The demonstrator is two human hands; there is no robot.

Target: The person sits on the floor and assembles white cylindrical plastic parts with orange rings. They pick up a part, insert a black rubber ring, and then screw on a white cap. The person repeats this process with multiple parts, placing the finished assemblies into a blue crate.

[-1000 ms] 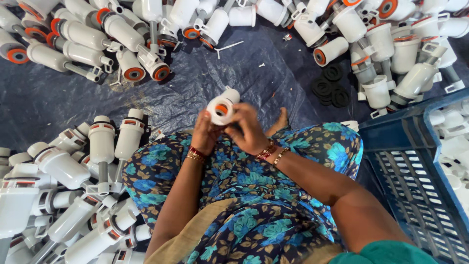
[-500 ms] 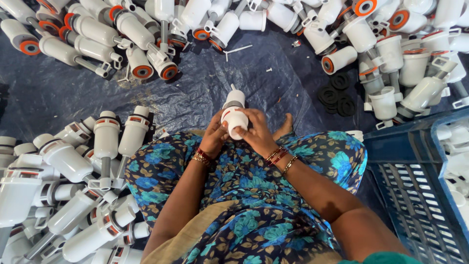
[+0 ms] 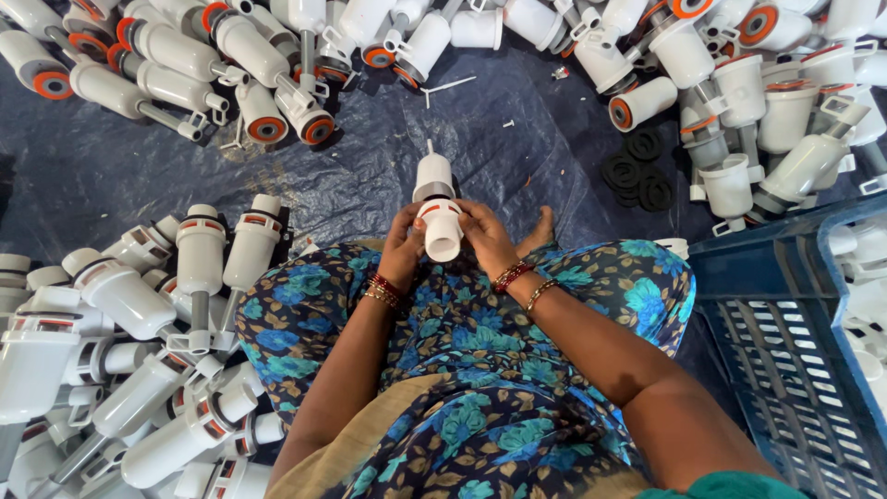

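Here, seen from the head camera, a seated person holds a white plastic valve body [image 3: 436, 214] over the lap, near the middle of the dark blue tarpaulin [image 3: 111, 185] that carries all the parts. The left hand [image 3: 404, 248] and the right hand [image 3: 484, 236] flank the piece from either side, fingers curled and clamped on its wide cylindrical lower end; the narrow stem points away from the body, a hold that appears to steady the piece while its open end faces the person. Along the tarpaulin's far edge lie white cylinders with orange seals [image 3: 268, 74], set down on their sides. A second heap of similar white units [image 3: 139, 351] fills the left edge, within the left arm's reach. A small cluster of black rubber rings [image 3: 639, 171] rests toward the far right, beside a blue slatted crate [image 3: 795, 351] at the right edge.
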